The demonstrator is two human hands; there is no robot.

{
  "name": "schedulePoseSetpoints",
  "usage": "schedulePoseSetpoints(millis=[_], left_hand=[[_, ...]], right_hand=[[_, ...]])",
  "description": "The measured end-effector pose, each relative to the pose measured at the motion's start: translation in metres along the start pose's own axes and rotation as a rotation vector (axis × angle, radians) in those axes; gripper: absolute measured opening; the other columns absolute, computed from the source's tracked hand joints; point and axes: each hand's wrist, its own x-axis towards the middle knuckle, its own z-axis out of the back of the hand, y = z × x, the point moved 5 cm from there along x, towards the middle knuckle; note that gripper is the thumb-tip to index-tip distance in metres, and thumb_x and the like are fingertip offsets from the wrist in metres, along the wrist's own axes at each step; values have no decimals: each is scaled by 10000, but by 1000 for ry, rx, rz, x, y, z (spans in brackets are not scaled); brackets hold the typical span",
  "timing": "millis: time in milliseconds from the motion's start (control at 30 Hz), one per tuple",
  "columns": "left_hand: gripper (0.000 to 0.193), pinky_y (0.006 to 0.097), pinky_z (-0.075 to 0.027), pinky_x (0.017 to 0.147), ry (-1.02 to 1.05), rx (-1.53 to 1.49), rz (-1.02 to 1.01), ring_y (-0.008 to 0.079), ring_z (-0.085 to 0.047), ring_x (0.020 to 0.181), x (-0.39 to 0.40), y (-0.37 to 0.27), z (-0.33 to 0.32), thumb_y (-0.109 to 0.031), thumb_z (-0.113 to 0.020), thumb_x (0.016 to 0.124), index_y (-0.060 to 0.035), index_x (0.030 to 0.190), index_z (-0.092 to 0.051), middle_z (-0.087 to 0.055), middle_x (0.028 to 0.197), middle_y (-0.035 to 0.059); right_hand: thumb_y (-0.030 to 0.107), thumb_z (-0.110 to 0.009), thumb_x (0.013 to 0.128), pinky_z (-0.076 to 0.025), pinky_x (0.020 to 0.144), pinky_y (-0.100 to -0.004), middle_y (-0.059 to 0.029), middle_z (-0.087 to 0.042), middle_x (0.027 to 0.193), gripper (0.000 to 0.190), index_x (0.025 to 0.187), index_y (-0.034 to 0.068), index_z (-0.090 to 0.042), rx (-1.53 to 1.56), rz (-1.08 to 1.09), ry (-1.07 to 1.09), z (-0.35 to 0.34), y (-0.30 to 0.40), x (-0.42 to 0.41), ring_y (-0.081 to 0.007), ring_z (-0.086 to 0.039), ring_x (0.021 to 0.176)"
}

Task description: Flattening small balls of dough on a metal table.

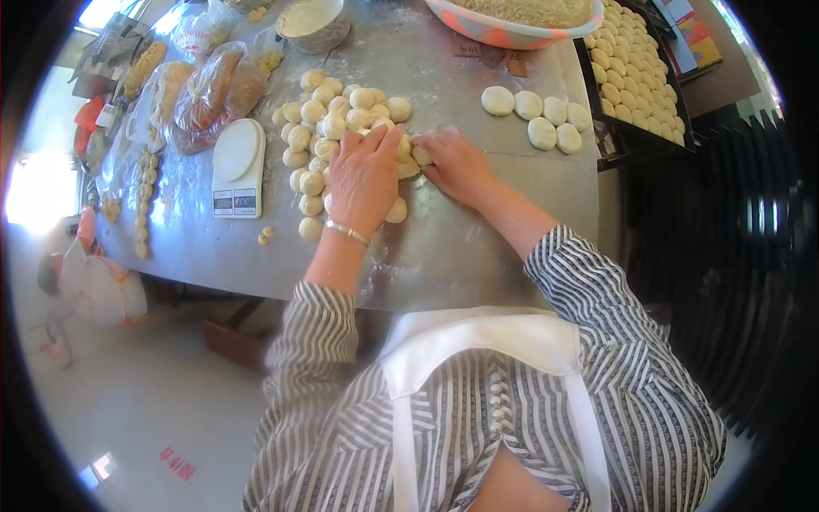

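My left hand (366, 179) lies over the right part of a heap of round dough balls (313, 111), its fingertips among them and partly hidden. Close beside it, my right hand (457, 163) has its thumb and fingertips at a small dough ball (421, 155) on the heap's right edge; whether it grips the ball is unclear. Several flattened dough rounds (498, 101) lie apart from the heap, at the right of the metal table (461, 256). Left of the heap stands a white kitchen scale (238, 168) with its platform bare.
A patterned basin (512, 35) of crumbly filling and a metal bowl (320, 38) stand at the back. A black tray (678, 121) of dough rounds is at the right. Plastic bags (211, 89) and a row of small dough pieces (146, 205) lie left.
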Motion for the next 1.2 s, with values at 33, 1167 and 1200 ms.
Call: schedulePoseSetpoints(millis=[33,1167,1200], left_hand=[[491,435,-475,998,-5,-2,-4,277,-596,1138,5,5,-1,-85,-698,844,-159,1329,-696,-716,1261,25],[286,448,-577,690,-3,-433,65,354,-695,864,-171,7,-35,-210,-824,884,-140,1119,-677,-631,1054,106],[286,448,-577,690,-5,-431,63,354,-695,864,-173,8,-34,-210,-824,884,-140,1119,-677,-631,1054,106]], right_hand=[[102,-785,834,-544,972,-456,-120,-645,1346,559,1363,107,-603,31,1,-77,-1,-5,0,-359,-617,1165],[261,-737,911,-597,680,-449,-101,-653,1010,151,984,146,-671,-139,74,-116,-44,88,-98,-328,-712,875],[261,-737,911,-597,680,-449,-101,-653,1010,151,984,146,-671,-139,75,-120,-46,82,-99,-328,-712,875]])
